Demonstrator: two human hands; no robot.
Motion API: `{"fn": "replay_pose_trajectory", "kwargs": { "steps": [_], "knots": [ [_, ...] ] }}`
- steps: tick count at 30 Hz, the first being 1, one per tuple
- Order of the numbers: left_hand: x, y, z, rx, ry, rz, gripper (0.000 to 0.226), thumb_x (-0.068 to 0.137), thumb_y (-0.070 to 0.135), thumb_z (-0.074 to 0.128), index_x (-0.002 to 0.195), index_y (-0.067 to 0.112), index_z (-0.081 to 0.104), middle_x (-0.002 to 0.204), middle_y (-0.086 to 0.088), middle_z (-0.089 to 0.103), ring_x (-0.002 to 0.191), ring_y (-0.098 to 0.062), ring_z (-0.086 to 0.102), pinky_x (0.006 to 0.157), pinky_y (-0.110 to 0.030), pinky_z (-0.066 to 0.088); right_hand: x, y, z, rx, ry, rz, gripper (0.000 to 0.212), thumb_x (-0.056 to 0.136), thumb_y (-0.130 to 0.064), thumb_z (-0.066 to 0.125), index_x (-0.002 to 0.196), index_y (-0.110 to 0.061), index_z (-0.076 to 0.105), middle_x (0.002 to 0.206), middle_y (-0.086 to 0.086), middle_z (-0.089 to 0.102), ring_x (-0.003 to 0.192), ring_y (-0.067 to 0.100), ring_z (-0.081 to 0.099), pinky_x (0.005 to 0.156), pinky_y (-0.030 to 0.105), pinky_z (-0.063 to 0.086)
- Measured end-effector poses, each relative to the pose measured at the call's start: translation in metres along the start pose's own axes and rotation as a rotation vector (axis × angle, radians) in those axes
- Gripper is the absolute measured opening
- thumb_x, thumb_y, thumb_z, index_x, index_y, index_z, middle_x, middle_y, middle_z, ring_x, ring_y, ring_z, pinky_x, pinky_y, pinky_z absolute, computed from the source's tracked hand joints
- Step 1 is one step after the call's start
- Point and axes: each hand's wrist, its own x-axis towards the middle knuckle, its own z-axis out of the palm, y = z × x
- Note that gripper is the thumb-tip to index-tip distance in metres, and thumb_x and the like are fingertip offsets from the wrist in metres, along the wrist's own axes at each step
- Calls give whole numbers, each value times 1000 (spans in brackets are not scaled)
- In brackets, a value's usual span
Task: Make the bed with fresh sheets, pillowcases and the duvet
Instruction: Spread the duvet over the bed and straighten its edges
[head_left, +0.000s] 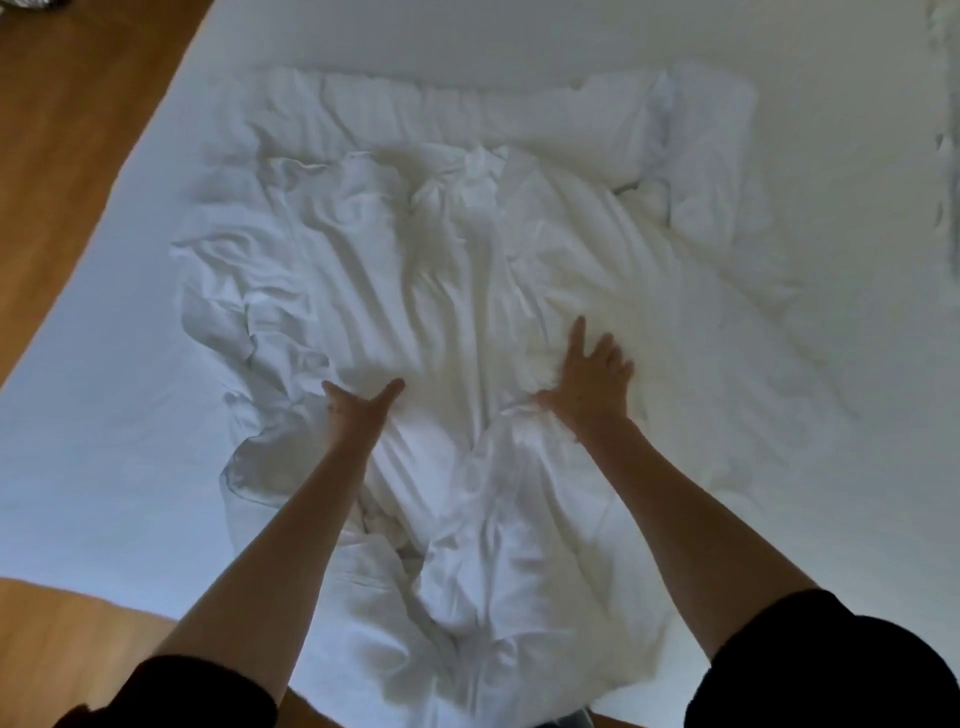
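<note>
I have the crumpled white fabric duvet (467, 291) heaped in the middle of the white-sheeted mattress (104, 426) so I can spread it outward from the centre. My left hand (358, 408) rests on the folds, thumb splayed wide, fingers straight, gripping nothing. My right hand (592, 374) lies flat beside it, fingers fanned, pressing the cloth. Wooden floor (78, 104) lies beyond my left.

Bed (779, 62) under smooth white sheet (104, 441), on wood floor (78, 156). Crumpled white duvet (441, 270) lies directly on sheet, mid-bed, near end spilling over bed's near edge. Floor shows left of bed and at bed's near-left corner.
</note>
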Motion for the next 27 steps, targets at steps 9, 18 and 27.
{"fn": "replay_pose_trajectory", "kwargs": {
  "steps": [9,18,27],
  "knots": [
    [1,18,37,37,23,58,83,72,42,79,133,4,38,126,-20,58,117,-36,55,101,-44,44,-72,48,25,276,-120,24,57,90,-36,53,140,-17,33,98,11,67,93,32,64,80,36,48],
    [-133,58,60,66,49,189,44,85,24,69,113,-7,56,113,-25,63,107,-38,59,92,-43,47,-146,121,11,588,36,38,45,90,-22,46,134,-28,48,99,8,70,92,31,65,80,32,49],
    [-355,103,171,320,185,377,43,96,28,53,128,0,54,123,-21,61,117,-37,54,93,-39,43,-193,349,-83,1052,319,-3,28,67,-20,44,81,-11,67,72,2,65,69,11,58,58,24,37]
  ]
}}
